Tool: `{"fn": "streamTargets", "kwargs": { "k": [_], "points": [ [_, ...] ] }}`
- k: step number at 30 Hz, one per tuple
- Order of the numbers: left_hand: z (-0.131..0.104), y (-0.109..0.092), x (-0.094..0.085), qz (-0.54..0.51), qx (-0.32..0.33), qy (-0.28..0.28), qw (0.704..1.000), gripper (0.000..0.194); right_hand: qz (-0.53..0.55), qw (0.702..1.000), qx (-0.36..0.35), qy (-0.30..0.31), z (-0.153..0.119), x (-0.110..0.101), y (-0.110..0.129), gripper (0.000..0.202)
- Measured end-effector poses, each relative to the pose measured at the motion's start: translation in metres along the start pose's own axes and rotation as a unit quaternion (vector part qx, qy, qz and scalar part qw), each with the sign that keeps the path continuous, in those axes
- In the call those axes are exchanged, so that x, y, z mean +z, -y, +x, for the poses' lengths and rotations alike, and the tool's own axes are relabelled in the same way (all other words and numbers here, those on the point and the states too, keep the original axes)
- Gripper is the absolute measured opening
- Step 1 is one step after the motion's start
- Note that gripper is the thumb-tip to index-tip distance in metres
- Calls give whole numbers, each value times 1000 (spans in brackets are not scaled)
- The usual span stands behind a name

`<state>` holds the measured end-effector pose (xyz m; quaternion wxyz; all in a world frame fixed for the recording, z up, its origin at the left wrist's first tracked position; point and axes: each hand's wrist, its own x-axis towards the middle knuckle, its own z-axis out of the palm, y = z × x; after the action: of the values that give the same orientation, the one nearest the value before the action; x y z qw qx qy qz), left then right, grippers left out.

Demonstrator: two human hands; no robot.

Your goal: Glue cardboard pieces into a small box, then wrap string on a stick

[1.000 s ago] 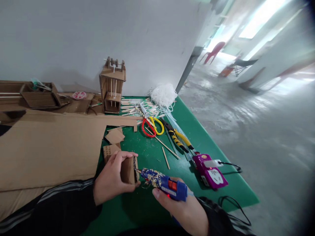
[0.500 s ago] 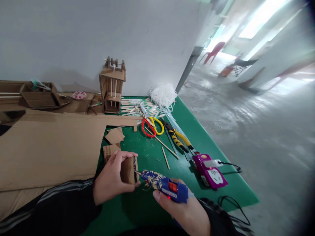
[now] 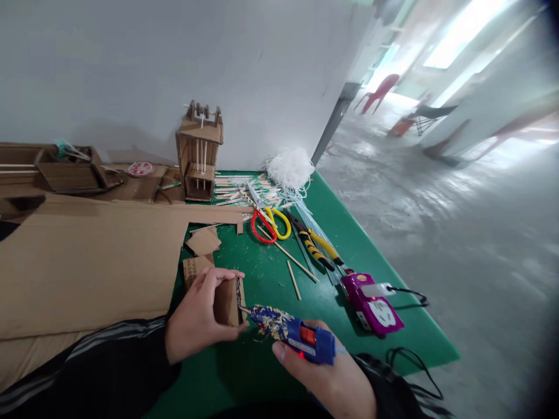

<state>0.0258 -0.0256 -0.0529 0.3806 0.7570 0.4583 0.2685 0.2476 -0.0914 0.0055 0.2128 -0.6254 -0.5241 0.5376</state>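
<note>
Head cam: L hand (image 3: 198, 314) clamped round cardboard piece (image 3: 226, 302) toward surface (image 3: 371, 244) near edge, R hand (image 3: 334, 372) gripping glue gun (image 3: 286, 327), nozzle (image 3: 244, 309) at its side; prob. gluing, next needs steady tracing.

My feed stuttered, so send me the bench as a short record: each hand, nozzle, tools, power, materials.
Left hand: holds small cardboard piece
Right hand: holds blue glue gun
Nozzle: at the piece's edge; exact contact unclear
Tools: scissors, pliers
Power: purple socket block, white plug inserted
Materials: wooden sticks, white stringy heap
</note>
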Motion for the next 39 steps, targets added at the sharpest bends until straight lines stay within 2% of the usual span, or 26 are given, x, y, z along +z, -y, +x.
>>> {"fn": "streamTargets", "kwargs": {
  "k": [4,6,10,19,25,30,39],
  "points": [
    [0,1,0,-4,6,0,1000,69,11,998,20,-65,-1,3,-11,30],
    [-1,1,0,-3,10,-2,1000,69,8,997,18,-74,-1,4,-15,31],
    [0,2,0,1,11,-2,1000,70,-8,999,-14,-50,-1,3,-15,31],
    [-1,0,0,-2,13,-5,1000,68,1,997,-60,-43,-4,-3,-9,28],
    [-1,-2,0,-6,-4,0,1000,67,53,996,-74,0,5,-8,4,26],
    [0,-3,0,-10,4,-8,1000,67,55,993,-106,-4,14,-7,13,27],
    [0,-2,0,-10,14,-18,1000,66,64,993,-95,-4,22,-5,15,32]
  ]
}}
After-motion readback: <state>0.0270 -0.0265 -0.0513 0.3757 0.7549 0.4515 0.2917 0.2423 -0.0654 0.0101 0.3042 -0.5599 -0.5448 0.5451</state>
